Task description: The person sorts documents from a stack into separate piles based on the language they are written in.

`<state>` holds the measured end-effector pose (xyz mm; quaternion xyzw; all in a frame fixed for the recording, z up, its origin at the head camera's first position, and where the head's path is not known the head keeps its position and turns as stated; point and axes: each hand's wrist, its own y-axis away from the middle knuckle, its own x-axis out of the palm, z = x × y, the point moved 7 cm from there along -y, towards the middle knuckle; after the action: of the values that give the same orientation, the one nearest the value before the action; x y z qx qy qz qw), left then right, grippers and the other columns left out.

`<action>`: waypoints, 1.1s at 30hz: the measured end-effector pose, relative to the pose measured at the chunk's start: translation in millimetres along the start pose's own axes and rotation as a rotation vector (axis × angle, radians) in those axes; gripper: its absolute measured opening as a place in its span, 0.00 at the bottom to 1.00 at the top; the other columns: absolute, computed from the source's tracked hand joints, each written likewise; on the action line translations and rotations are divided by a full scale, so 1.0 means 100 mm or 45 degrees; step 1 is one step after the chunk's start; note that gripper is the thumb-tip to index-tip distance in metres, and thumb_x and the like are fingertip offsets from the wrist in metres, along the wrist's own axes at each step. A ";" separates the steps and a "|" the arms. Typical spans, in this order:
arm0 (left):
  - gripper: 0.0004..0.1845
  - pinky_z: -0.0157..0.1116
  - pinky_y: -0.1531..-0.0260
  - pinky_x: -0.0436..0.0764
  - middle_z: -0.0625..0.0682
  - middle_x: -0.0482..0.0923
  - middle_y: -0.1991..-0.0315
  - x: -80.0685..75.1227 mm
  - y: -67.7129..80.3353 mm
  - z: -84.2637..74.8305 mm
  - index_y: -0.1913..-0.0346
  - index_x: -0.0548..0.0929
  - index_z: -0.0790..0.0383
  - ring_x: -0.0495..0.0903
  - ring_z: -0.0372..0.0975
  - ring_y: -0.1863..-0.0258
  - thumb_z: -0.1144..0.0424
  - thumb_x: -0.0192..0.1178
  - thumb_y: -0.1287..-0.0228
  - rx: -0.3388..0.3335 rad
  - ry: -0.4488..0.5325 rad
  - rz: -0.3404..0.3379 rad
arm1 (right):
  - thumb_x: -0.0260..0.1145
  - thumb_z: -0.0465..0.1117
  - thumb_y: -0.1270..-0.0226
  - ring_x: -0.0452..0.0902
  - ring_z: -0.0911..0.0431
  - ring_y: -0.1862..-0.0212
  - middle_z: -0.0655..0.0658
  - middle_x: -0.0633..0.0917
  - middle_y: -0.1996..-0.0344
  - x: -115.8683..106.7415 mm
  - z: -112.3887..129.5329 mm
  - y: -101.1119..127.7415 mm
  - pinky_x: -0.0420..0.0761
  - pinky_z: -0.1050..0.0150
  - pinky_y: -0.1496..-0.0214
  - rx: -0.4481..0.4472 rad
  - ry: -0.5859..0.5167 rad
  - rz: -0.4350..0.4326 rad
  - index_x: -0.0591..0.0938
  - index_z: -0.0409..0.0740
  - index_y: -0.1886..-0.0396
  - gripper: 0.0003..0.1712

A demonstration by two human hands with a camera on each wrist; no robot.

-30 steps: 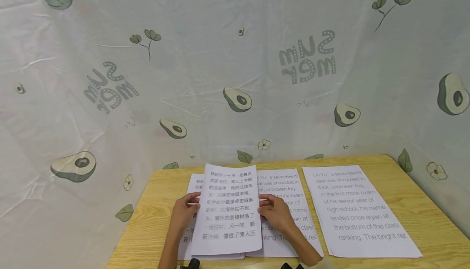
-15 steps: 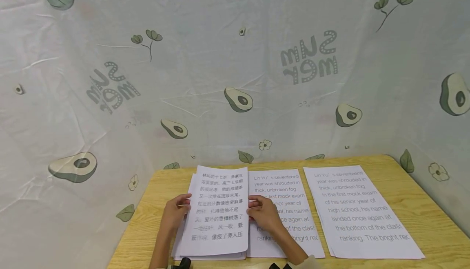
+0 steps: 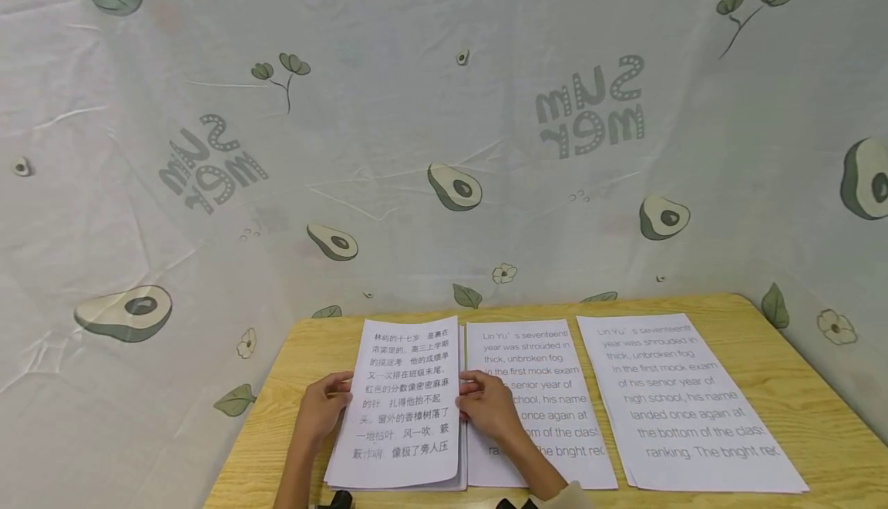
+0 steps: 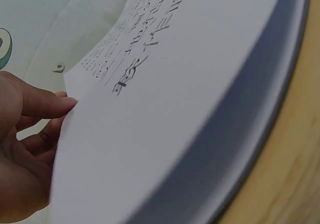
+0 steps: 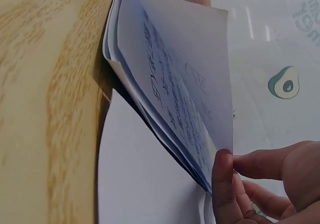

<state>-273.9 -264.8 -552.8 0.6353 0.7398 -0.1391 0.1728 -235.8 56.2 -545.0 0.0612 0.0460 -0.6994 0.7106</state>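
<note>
A white sheet printed with Chinese text (image 3: 405, 405) lies over the left stack of papers (image 3: 388, 486) on the wooden table (image 3: 798, 385). My left hand (image 3: 322, 409) pinches the sheet's left edge (image 4: 70, 114), thumb on top. My right hand (image 3: 486, 405) pinches its right edge, and the right wrist view shows the thumb (image 5: 223, 184) pressed on the sheet (image 5: 190, 84) above several lifted pages. A sheet with English text (image 3: 537, 401) lies just right of the stack, partly under my right hand and forearm.
A second stack of English-text sheets (image 3: 683, 405) lies on the table's right half. A pale cloth printed with avocados (image 3: 454, 187) hangs behind and around the table. Bare wood shows at the table's left edge and far right corner.
Both hands have carried the Chinese-text sheet leftward and lowered it onto the left stack. It no longer overlaps the middle English sheet.
</note>
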 end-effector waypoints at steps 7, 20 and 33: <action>0.20 0.32 0.66 0.82 0.65 0.83 0.51 -0.01 -0.01 0.00 0.36 0.84 0.72 0.84 0.44 0.59 0.77 0.60 0.29 0.008 -0.016 0.000 | 0.71 0.27 0.36 0.84 0.58 0.66 0.37 0.86 0.57 0.02 0.00 0.00 0.89 0.65 0.65 -0.015 0.029 -0.002 0.82 0.26 0.37 0.26; 0.19 0.32 0.69 0.84 0.65 0.85 0.49 -0.05 0.02 -0.07 0.36 0.84 0.72 0.85 0.42 0.62 0.71 0.63 0.27 0.015 -0.056 -0.033 | 0.75 0.33 0.34 0.86 0.58 0.61 0.43 0.88 0.60 -0.05 0.07 0.02 0.86 0.70 0.64 -0.110 0.227 -0.065 0.87 0.31 0.44 0.20; 0.19 0.30 0.68 0.85 0.63 0.87 0.49 0.06 0.12 -0.43 0.36 0.85 0.68 0.86 0.44 0.60 0.68 0.67 0.27 0.077 -0.096 -0.065 | 0.74 0.34 0.32 0.85 0.59 0.64 0.43 0.88 0.59 -0.33 0.08 0.06 0.87 0.69 0.66 -0.075 0.246 -0.110 0.87 0.32 0.44 0.19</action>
<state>-266.2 -239.7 -516.7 0.6154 0.7441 -0.1898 0.1776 -230.2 87.4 -532.3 0.1055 0.1374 -0.7185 0.6736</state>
